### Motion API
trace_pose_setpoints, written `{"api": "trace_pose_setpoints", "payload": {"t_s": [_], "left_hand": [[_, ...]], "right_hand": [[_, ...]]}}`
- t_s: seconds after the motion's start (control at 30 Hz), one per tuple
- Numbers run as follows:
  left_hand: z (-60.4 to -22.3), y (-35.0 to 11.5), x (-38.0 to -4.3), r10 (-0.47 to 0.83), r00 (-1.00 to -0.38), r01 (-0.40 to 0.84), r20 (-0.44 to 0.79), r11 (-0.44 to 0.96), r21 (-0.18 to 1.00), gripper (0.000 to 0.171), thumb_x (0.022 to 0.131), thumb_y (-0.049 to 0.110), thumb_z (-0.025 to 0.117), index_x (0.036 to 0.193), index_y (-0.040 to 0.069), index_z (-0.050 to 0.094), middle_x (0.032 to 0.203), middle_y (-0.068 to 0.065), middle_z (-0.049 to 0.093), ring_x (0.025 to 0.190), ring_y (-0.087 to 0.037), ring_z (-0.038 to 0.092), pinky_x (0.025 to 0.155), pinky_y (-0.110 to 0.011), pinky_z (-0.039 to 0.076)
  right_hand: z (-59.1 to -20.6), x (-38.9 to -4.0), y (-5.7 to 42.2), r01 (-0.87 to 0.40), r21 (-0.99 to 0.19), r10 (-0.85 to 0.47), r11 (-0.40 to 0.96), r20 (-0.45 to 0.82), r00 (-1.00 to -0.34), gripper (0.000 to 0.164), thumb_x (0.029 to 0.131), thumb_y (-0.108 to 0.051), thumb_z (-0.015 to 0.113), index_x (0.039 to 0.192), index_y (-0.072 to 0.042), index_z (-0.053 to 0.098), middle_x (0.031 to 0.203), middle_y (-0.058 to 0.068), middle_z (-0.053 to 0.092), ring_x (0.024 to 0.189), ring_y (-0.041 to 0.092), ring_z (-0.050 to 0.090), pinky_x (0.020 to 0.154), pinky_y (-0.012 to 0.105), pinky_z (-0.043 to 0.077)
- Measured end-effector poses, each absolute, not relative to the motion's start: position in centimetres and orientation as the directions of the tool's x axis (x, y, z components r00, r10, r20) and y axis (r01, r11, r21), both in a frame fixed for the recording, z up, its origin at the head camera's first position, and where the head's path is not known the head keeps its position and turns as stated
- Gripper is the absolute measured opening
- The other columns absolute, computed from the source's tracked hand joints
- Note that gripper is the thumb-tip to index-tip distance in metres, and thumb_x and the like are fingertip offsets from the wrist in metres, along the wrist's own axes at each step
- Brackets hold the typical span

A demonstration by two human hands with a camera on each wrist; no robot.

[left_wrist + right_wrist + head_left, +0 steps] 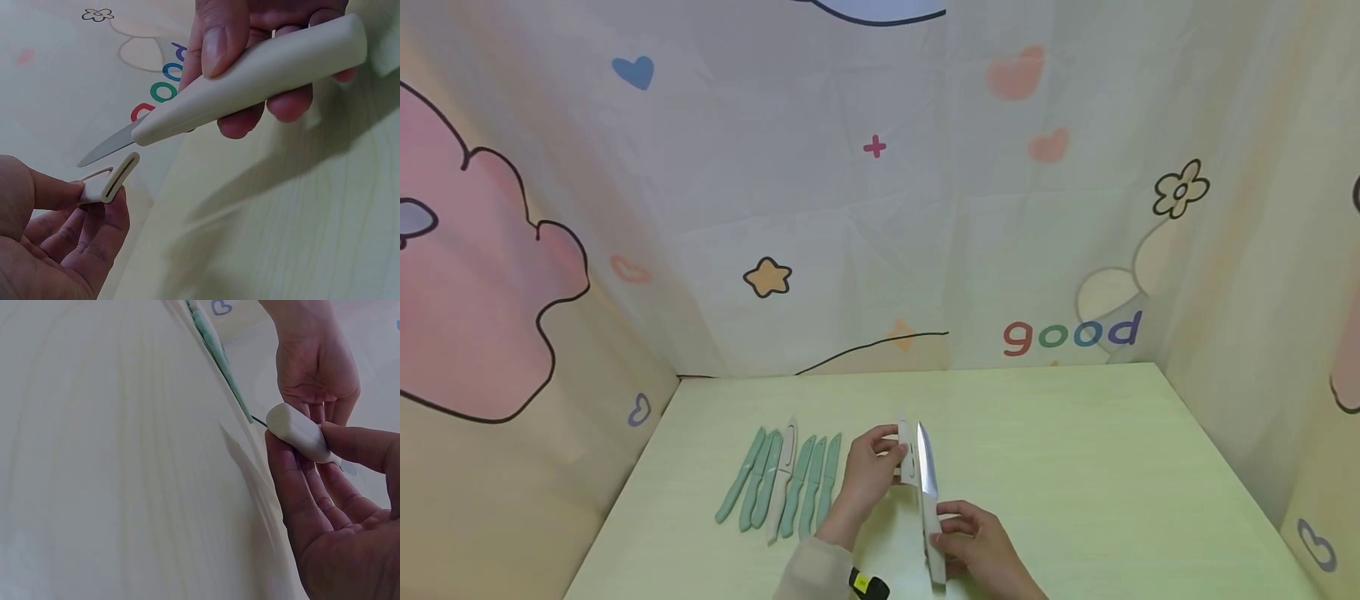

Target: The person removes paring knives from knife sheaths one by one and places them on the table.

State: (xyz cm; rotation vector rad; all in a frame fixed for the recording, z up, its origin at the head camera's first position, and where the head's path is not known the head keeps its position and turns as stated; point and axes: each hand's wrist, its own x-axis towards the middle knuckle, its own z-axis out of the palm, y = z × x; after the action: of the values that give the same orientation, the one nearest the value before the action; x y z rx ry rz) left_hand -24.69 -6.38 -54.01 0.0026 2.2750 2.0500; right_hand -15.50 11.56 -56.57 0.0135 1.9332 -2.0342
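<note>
My right hand grips a knife by its white handle, thumb on one side and fingers on the other. The bare steel blade points away from me. Pinched between thumb and fingers of my left hand is a white knife sheath, its slot facing back toward me. Blade and sheath stand side by side, the blade just right of the sheath and outside it. In the right wrist view the handle's butt end hides most of the knife.
Left of my hands, several green sheathed knives lie in a row on the pale wood-grain table. Among them is one white sheathed knife. A printed curtain rises behind the table and along both sides.
</note>
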Motion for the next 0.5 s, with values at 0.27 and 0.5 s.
{"api": "trace_pose_setpoints", "payload": {"t_s": [0.27,0.5], "left_hand": [[-54.2,-6.0,-24.2,0.059,-0.995,-0.079,-0.086,0.105,0.991,0.029,0.093,0.011,0.064,0.122,0.014,0.063,0.097,-0.009,0.067,0.083,-0.031,0.066,0.063,-0.039,0.062],[-54.1,-5.8,-23.3,0.077,-0.995,-0.063,-0.070,0.096,0.993,0.031,0.093,0.010,0.064,0.124,0.009,0.061,0.100,-0.013,0.066,0.081,-0.029,0.066,0.062,-0.039,0.062]], "right_hand": [[-56.9,-15.7,11.9,0.244,-0.969,-0.239,-0.042,-0.228,-0.944,0.047,0.086,-0.006,0.069,0.127,0.008,0.051,0.100,0.015,0.067,0.082,0.026,0.064,0.063,0.044,0.061],[-56.6,-15.7,12.2,0.240,-0.969,-0.246,-0.064,-0.218,-0.944,0.049,0.085,-0.011,0.072,0.127,0.006,0.052,0.100,0.015,0.067,0.083,0.028,0.065,0.063,0.042,0.061]]}}
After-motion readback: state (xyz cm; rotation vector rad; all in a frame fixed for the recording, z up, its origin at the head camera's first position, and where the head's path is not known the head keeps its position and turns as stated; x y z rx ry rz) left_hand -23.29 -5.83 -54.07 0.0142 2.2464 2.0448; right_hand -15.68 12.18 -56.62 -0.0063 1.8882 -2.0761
